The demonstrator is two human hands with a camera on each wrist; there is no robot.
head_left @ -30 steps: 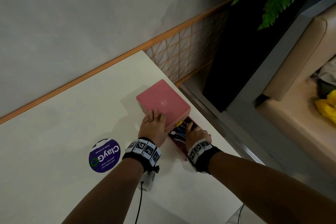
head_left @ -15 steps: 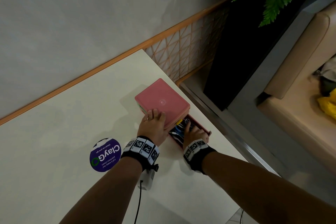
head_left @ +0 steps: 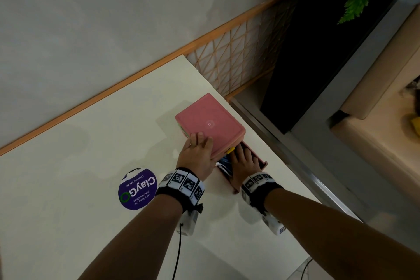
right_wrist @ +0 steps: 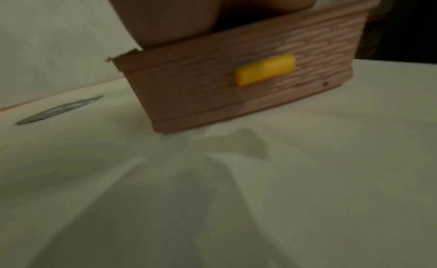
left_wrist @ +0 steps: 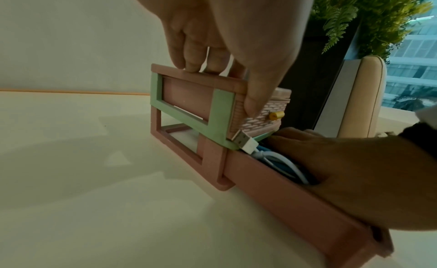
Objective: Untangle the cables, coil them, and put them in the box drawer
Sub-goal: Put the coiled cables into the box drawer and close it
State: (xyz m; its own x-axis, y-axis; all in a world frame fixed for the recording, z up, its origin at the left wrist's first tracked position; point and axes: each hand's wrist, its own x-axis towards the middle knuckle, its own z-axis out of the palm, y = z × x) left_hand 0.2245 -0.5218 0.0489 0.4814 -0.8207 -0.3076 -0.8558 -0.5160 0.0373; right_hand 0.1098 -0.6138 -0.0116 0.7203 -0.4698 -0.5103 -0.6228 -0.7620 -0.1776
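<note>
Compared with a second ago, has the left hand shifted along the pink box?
No. The left hand still grips the same near edge of the pink box, just as far from the box's left corner.

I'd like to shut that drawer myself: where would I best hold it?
Probably the yellow knob on the drawer front, pinched from the open end facing you. It sticks out of the flat face, and the drawer slides straight into the box.
</note>
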